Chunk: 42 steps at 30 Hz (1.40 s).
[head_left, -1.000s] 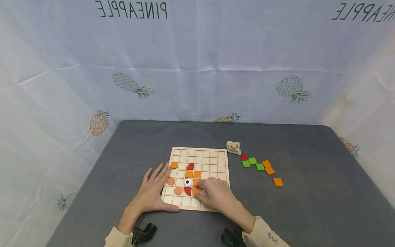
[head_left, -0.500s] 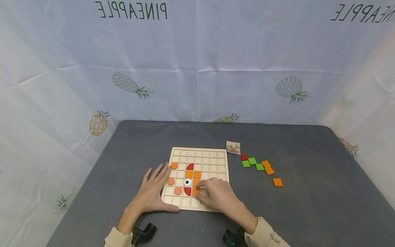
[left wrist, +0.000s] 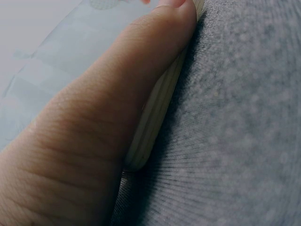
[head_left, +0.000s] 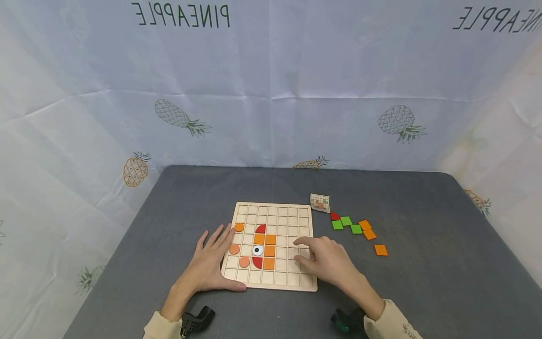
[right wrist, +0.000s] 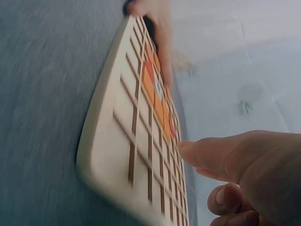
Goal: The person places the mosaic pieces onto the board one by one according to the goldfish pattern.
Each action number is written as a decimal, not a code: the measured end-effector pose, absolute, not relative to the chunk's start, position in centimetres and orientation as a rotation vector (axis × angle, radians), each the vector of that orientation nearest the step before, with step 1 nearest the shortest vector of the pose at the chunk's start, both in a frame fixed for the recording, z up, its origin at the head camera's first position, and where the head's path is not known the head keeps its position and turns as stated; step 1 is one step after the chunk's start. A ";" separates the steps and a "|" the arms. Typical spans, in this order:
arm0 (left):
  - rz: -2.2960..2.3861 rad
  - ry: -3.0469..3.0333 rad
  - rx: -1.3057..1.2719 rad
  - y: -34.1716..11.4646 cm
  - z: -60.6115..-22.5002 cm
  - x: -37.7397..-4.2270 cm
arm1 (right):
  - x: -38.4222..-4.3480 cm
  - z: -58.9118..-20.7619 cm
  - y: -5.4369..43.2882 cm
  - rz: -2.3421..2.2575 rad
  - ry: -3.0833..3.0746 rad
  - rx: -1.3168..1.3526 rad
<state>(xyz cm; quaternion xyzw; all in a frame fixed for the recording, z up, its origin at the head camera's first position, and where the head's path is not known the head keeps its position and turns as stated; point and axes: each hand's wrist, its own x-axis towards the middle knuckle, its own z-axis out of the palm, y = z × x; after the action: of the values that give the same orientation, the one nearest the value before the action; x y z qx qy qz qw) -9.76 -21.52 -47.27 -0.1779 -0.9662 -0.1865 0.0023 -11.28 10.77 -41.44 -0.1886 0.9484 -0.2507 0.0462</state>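
A wooden grid board (head_left: pixel 293 219) lies on the grey table. My left hand (head_left: pixel 210 264) rests at its left side with fingers spread, the thumb along the near edge, as the left wrist view also shows. Over the board's right columns hovers my right hand (head_left: pixel 329 260), thumb and index finger apart with nothing between them. Set in the grid are several orange square tiles (head_left: pixel 268 251), a white eye disc (head_left: pixel 257 250), two red curved tiles (head_left: pixel 261 229) and several orange discs (head_left: pixel 239 227). The right wrist view has the board's corner below the right thumb (right wrist: pixel 207 153).
Right of the board lie several green tiles (head_left: pixel 346 221), a red tile (head_left: pixel 335 216) and loose orange tiles (head_left: pixel 381 250). A small pattern card (head_left: pixel 320 203) sits by the board's far right corner. A pineapple-print curtain (head_left: pixel 271 127) hangs behind the table.
My right hand has moved off the orange tiles toward the right, its fingers parting. The lower orange tiles it covered now show fully in the grid. My left hand stays in place.
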 end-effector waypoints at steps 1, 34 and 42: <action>-0.587 -3.030 -0.558 -21.5 -47.3 -9.8 | -11.3 -41.4 11.3 -0.765 2.900 -0.559; -0.586 -3.056 -0.552 -21.6 -47.2 -9.8 | -10.2 -43.1 27.3 -0.667 2.980 -0.187; -0.584 -3.056 -0.552 -21.5 -47.2 -9.7 | -10.2 -43.6 27.9 -0.642 2.955 -0.169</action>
<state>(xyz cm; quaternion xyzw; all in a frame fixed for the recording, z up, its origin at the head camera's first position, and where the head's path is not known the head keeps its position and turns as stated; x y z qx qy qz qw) -9.74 -21.51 -47.18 -0.1747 -0.9671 -0.1847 -0.0091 -10.17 27.92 -43.55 -0.0556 0.9741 -0.2116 0.0564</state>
